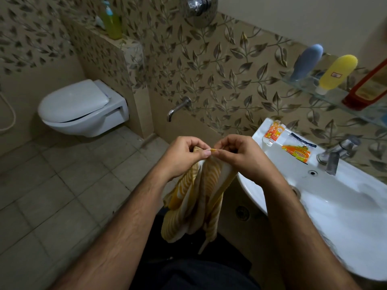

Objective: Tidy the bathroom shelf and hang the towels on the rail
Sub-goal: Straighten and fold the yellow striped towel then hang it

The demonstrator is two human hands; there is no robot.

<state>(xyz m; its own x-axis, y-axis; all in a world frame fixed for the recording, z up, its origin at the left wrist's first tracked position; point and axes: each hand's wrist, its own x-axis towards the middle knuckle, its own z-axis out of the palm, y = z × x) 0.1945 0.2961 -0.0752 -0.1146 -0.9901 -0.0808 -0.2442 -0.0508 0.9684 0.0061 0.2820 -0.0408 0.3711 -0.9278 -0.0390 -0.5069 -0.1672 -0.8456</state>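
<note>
While striped towel (194, 197) hangs, left hand (184, 155) and right hand (236, 153) pinch its top edge.

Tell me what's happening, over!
Left hand and right hand pinch towel top edge. Towel hangs bunched, not on rail. Nothing blocking.

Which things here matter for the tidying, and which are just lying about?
Job: towel, pinched by left hand and right hand; glass shelf with blue bottle, yellow bottle, red bottle.
Lying about: toilet, sink, orange packets, green bottle.
</note>
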